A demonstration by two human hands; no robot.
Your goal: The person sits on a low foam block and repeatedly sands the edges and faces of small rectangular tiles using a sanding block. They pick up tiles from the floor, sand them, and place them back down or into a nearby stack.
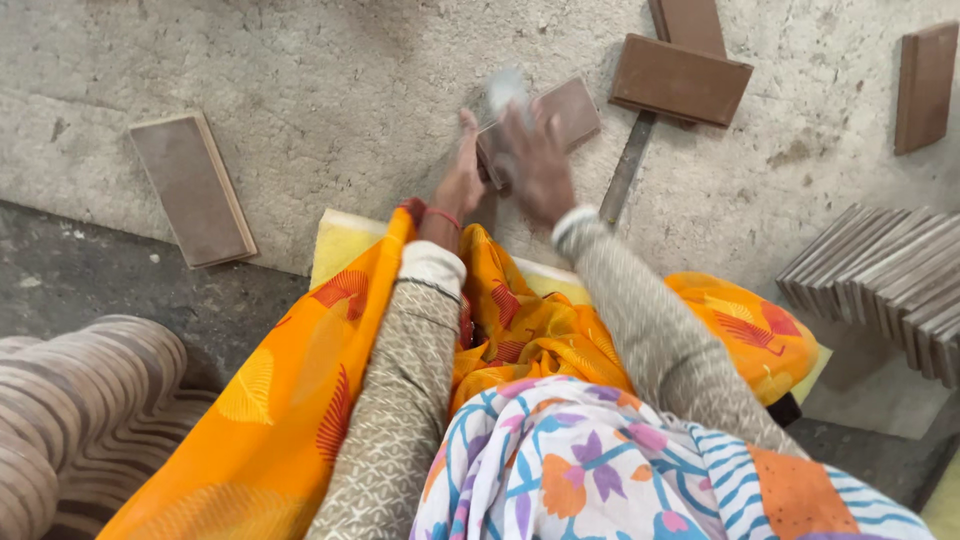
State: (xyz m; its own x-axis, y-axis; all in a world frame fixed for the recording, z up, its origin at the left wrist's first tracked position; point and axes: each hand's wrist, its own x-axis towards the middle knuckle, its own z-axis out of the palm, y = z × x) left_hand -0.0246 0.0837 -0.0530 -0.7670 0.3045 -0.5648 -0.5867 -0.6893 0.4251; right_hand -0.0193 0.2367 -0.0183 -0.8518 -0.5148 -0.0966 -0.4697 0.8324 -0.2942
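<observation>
A flat brown rectangular tile (pixel 565 112) is held tilted above the rough concrete floor, just beyond my knees. My left hand (pixel 460 180) grips its near left edge. My right hand (pixel 535 160) is blurred and lies over the tile's face, holding a pale grey wad (pixel 507 88) that may be a cloth or sponge. Both my sleeves are beige and patterned, and an orange garment covers my lap.
More brown tiles lie around: one at the left (pixel 192 187), two stacked at the top (pixel 680 75), one at the far right (pixel 925 85). A row of tiles on edge (pixel 885 280) stands at the right. A thin metal strip (pixel 625 170) lies by the stack. Striped fabric (pixel 80 410) is at lower left.
</observation>
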